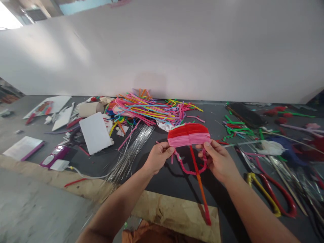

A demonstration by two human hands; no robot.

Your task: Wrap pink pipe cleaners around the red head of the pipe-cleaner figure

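Between my two hands, above the dark table, is a pipe cleaner craft piece [188, 134]. Its upper band is red and its lower band pink, with a little pale green along the top left edge. My left hand [162, 154] pinches its left lower corner between thumb and fingers. At the right lower corner, my right hand [219, 158] grips it the same way. A twisted pink loop [188, 172] hangs below the bands. From the middle, a red and orange pipe cleaner stem [199, 185] slants down toward the table's front edge.
A heap of coloured pipe cleaners [149, 109] lies at the back. Thin metal wires [134, 150] spread left of my hands. Yellow and red handled pliers [272, 195] lie at right, near a black case [245, 114]. A white card [96, 133] and purple glue gun [54, 157] are leftward.
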